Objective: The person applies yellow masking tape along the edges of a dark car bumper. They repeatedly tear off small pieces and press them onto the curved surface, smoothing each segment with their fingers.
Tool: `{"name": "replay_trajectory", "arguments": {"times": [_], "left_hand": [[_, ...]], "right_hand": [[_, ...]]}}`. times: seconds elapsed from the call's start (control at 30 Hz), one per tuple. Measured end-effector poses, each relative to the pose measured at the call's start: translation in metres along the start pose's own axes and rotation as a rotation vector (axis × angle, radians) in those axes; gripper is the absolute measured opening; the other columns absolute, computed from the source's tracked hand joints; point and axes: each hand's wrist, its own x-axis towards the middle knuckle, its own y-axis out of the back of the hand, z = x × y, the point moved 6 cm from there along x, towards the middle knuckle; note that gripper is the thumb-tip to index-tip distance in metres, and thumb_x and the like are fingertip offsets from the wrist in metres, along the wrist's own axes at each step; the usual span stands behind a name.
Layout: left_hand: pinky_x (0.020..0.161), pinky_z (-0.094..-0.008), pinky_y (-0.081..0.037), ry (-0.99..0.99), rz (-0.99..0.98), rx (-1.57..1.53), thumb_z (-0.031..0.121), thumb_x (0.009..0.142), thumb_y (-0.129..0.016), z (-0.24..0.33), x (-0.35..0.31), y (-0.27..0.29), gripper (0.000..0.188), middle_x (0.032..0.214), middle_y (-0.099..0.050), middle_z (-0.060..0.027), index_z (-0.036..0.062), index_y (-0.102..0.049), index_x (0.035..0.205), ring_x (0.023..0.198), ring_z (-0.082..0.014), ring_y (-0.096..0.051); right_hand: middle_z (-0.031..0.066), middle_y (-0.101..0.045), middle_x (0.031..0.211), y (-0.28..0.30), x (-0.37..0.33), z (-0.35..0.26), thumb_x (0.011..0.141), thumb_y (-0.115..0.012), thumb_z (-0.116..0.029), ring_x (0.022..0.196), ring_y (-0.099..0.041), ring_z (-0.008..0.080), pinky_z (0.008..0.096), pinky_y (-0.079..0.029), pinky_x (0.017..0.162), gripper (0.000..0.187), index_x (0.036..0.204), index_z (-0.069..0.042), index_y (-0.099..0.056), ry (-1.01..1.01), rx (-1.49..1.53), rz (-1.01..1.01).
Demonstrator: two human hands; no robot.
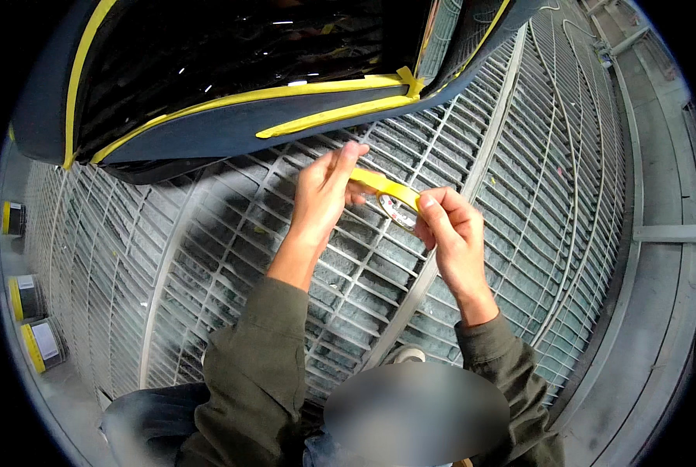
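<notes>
A roll of yellow masking tape is held between my hands, over the floor grating. My right hand is closed on the roll's right side, thumb on top. A short yellow strip runs left from it to my left hand, whose fingers are closed around the strip's end; the fingertips are partly hidden. Just beyond my hands is a dark blue body panel framing a glossy black surface. Yellow masking tape lies along the panel's edge and in a second line below it.
Slatted metal grating forms the floor, with dusty grey-green material under it. Thin hoses or cables run along the right side. Several cans with yellow rims stand at the far left. A metal ledge borders the grating on the right.
</notes>
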Motion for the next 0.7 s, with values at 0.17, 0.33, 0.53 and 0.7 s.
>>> {"name": "replay_trajectory", "arguments": {"times": [0.17, 0.33, 0.53, 0.7], "left_hand": [[0.080, -0.0300, -0.056, 0.022, -0.105, -0.221, 0.041, 0.110, -0.032, -0.001, -0.022, 0.007, 0.054, 0.113, -0.069, -0.0236, 0.0045, -0.036, 0.150, 0.097, -0.0210, -0.071], [0.084, -0.0321, -0.057, -0.011, -0.018, -0.241, 0.037, 0.110, -0.026, 0.014, -0.028, 0.012, 0.052, 0.117, -0.067, -0.0275, 0.0061, -0.029, 0.153, 0.102, -0.0244, -0.070], [0.079, -0.0356, -0.059, 0.012, 0.103, -0.257, 0.039, 0.107, -0.038, -0.001, -0.039, 0.026, 0.055, 0.122, -0.064, -0.0267, 0.0116, -0.024, 0.153, 0.087, -0.0226, -0.070], [0.083, -0.0323, -0.057, 0.348, -0.041, -0.649, 0.041, 0.101, -0.058, -0.028, -0.048, 0.011, 0.055, 0.106, -0.067, -0.0152, -0.0010, -0.049, 0.135, 0.095, -0.0205, -0.068]], "right_hand": [[-0.0039, -0.055, 0.069, 0.008, 0.003, -0.008, 0.100, -0.062, -0.018, 0.060, -0.044, 0.0044, 0.0227, -0.036, 0.054, 0.019, 0.093, -0.001, -0.064, 0.120, -0.187, -0.112], [0.0038, -0.058, 0.067, -0.001, 0.007, -0.025, 0.094, -0.066, -0.016, 0.057, -0.047, 0.0077, 0.0266, -0.038, 0.052, 0.017, 0.091, 0.000, -0.065, 0.288, -0.466, -0.173], [0.0046, -0.059, 0.064, -0.005, 0.008, -0.046, 0.093, -0.065, -0.011, 0.053, -0.050, 0.0088, 0.0268, -0.039, 0.050, 0.012, 0.090, 0.000, -0.065, 0.369, -0.536, -0.180], [0.0038, -0.059, 0.064, -0.008, 0.007, -0.047, 0.092, -0.067, -0.010, 0.053, -0.050, 0.0086, 0.0269, -0.039, 0.050, 0.011, 0.087, 0.000, -0.064, 0.368, -0.548, -0.214]]}}
